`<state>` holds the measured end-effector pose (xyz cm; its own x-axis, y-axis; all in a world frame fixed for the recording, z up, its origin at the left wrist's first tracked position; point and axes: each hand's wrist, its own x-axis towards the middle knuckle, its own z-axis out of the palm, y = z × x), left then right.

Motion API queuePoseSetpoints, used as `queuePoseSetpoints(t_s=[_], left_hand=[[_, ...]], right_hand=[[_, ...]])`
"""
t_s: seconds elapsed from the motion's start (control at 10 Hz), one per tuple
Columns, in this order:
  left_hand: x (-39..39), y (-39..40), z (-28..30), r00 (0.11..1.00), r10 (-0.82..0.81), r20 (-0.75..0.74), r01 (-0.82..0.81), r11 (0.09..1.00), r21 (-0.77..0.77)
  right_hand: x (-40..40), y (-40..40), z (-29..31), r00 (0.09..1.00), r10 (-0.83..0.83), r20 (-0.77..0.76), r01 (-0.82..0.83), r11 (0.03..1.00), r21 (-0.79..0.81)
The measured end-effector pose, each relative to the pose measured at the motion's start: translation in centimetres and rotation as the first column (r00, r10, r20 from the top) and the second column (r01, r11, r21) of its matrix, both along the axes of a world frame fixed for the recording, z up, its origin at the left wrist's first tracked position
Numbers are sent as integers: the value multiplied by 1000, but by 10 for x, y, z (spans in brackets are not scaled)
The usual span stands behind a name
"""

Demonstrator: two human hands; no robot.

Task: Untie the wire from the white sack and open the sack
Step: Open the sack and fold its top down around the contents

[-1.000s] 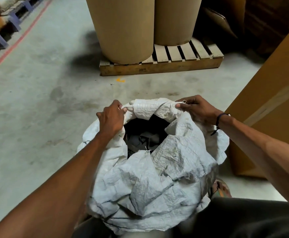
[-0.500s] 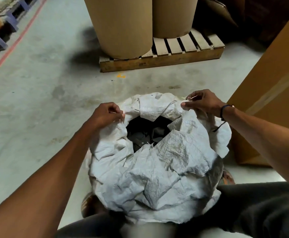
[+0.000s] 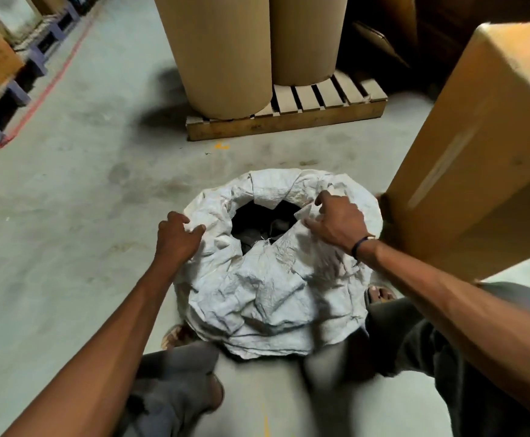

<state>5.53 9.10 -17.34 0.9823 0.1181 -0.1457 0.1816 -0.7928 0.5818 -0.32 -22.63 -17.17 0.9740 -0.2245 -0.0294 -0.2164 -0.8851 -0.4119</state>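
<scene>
- Left hand (image 3: 178, 236) on L side of white sack (image 3: 270, 288) rim, fingers (image 3: 196, 230) clamped on a fold of fabric.
- White sack on concrete floor (image 3: 68, 216) between the knees, crumpled; mouth open w/ dark contents (image 3: 254, 222) inside.
- Wire not discernible.
- Right hand (image 3: 336, 223) on R side of rim, fingers (image 3: 322, 197) curled over the fabric edge, pressing on it; dark band at wrist.
- Cardboard box (image 3: 478, 152) just beside sack on R.
</scene>
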Motion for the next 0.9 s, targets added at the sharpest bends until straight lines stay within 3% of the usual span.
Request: queuePoseSetpoints(t_s=[0.1, 0.2, 0.3, 0.4, 0.5, 0.6, 0.7, 0.8, 0.9], left_hand=[[-3, -7, -11, 979, 38, -201, -32, 999, 36], [-6, -20, -19, 974, 93, -207, -73, 992, 100], [-3, -30, -23, 958, 232, -169, -238, 971, -16], [13, -36, -26, 892, 366, -264, -427, 874, -230], [27, -35, -19, 846, 336, -414, -517, 706, -484], [29, -23, -5, 870, 270, -413, -475, 685, -553], [16, 20, 5, 937, 171, -303, -289, 868, -404], [9, 49, -5, 883, 282, -374, -429, 808, -403], [0, 63, -8, 842, 272, -465, -500, 718, -484]], right_hand=[[-19, 17, -4, 986, -89, -140, 73, 990, -119], [-21, 22, -8, 965, -161, -205, 132, 980, -148], [-11, 21, -12, 978, -148, -150, 153, 988, 20], [0, 18, -11, 970, -242, -23, 239, 934, 266], [17, -2, -11, 895, -418, -154, 423, 688, 590], [30, -31, -2, 773, -554, -308, 566, 385, 729], [21, -61, 13, 642, -664, -383, 625, 164, 763], [3, -90, 2, 579, -690, -435, 619, 24, 785], [-12, -103, -1, 566, -700, -436, 615, 6, 789]])
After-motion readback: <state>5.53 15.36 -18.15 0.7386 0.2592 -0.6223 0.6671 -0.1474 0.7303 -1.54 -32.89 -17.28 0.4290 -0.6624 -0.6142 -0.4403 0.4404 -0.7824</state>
